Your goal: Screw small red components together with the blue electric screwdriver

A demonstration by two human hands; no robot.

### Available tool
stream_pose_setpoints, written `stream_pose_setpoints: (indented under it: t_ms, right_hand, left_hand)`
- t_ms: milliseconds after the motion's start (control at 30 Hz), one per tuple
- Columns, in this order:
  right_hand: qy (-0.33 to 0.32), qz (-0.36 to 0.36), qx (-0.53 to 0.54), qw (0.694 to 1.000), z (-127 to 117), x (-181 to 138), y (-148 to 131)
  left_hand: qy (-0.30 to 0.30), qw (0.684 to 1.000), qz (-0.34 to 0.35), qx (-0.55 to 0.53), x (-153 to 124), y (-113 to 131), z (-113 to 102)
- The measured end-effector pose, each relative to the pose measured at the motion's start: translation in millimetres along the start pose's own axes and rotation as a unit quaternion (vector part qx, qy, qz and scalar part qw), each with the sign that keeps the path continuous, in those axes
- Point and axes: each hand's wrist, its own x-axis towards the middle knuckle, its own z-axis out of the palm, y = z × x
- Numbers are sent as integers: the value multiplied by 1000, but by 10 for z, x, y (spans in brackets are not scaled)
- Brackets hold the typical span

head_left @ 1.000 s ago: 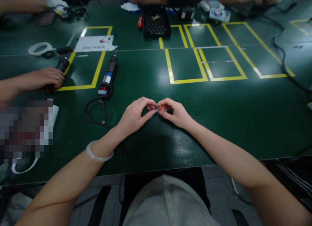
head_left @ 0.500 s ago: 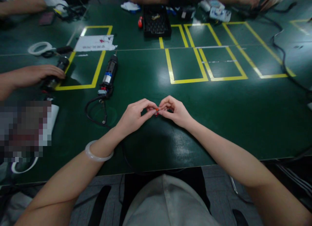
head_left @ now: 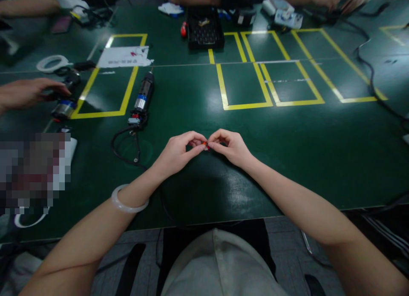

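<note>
A small red-orange piece [head_left: 206, 145] sits between the fingertips of the left hand [head_left: 180, 149] and the right hand [head_left: 230, 147], above the table [head_left: 303, 151]; each hand appears to pinch it between thumb and curled fingers. It is mostly covered and too small to make out well, but it looks very light, probably stiff, and easy to drop, so a gentle fingertip hold at its opposite ends should suit it better than a full grip. Beneath the hands the tabletop is smooth, dark green and faintly glossy. Beyond the left hand lies a cylindrical tool [head_left: 142, 96], black with a shiny metal band, likely heavier, its flexible black cable [head_left: 113, 142] looping nearer that hand. A rounded, pale, glossy bangle [head_left: 129, 202] circles the left wrist.
</note>
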Motion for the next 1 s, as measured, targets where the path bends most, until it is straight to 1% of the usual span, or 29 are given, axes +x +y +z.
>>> stream_pose_setpoints:
  t_ms: [133,267,400,533,700,800,900,1000]
  right_hand:
    - [-6,-35,-30,999,6,-30,-33]
    - [-19,-91,-112,989,22,-60,-72]
    - [-18,-109,-193,975,30,-69,-95]
    - [-11,-113,-211,971,19,-65,-98]
    - [-4,-121,-181,976,5,-56,-81]
    - [-6,-114,-124,986,12,-48,-54]
    - [-1,-66,-22,998,30,-34,-17]
    - [6,-12,52,999,43,-23,3]
  left_hand:
    - [6,993,-70,-96,19,-23,5]
    - [13,977,-114,-178,32,-40,7]
    - [0,970,-129,-207,35,-24,18]
    - [0,972,-117,-205,51,-6,4]
    - [-15,974,-110,-198,56,-14,-24]
    - [-36,972,-119,-200,47,-17,-20]
    - [-46,969,-126,-210,41,-15,-5]
    - [-47,969,-123,-211,37,-15,4]
